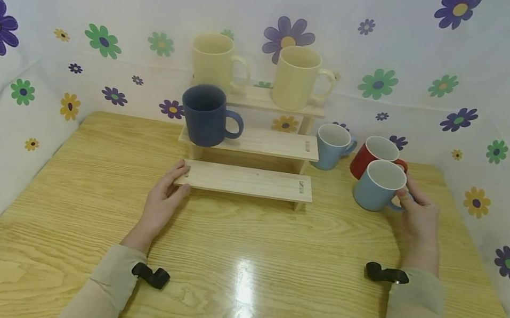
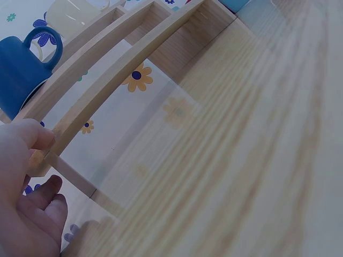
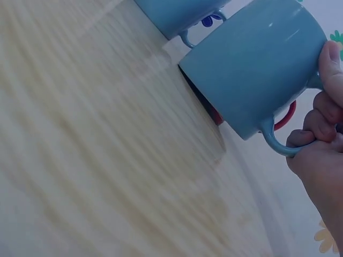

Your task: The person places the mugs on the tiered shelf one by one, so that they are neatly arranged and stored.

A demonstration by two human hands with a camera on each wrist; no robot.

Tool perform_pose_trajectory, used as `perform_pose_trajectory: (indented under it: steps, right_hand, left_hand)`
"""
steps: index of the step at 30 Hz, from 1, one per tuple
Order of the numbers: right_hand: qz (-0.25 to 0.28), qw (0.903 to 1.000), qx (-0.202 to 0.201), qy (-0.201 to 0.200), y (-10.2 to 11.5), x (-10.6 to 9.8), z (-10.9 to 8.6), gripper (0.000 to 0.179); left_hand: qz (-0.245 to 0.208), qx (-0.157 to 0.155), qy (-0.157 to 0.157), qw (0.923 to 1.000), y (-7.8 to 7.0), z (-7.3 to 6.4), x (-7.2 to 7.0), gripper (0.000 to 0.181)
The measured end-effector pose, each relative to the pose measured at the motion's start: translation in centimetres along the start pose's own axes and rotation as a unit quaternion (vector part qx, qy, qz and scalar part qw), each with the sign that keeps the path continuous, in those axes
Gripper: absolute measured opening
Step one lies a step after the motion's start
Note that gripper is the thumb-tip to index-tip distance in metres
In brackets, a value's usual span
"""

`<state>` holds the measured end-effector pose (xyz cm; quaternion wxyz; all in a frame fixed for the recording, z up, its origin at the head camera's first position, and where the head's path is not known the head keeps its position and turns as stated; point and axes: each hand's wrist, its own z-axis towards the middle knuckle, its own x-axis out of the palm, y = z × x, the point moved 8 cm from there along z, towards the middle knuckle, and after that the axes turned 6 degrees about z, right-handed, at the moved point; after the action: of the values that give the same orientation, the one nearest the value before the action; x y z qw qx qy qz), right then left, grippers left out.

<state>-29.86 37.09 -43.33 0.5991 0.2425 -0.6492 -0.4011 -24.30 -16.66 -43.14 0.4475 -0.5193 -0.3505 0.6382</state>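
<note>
My right hand grips the handle of a light blue mug, thumb up near the rim and fingers curled through the handle in the right wrist view. This mug overlaps a red mug just behind it. With my left hand I hold the left end of the lowest step of a three-tier wooden rack, thumb on one side and fingers on the other. A dark blue mug stands on the middle tier at the left. On the top tier are two cream mugs, one left and one right.
A second light blue mug stands on the wooden table beside the rack's right end. Behind the table hangs a white cloth with printed flowers, which also runs along both sides.
</note>
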Motion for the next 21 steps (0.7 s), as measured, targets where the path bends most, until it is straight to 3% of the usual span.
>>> perform_pose_trajectory:
  steps: [9,14,21]
  right_hand:
    - [0.002,0.9998,-0.019,0.0,0.5,0.7,0.2,0.032]
    - [0.03,0.9992,-0.017,0.018,0.9,2.2,0.2,0.032]
    - [0.035,0.9976,-0.049,0.035,1.9,4.8,0.0,0.031]
  left_hand:
    - [0.003,-0.001,-0.002,1.0,-0.6,-0.1,0.0,0.044]
    - [-0.002,0.001,-0.001,1.0,-0.6,0.0,0.0,0.044]
    - [-0.01,0.012,-0.003,0.9999,0.3,0.2,0.0,0.045]
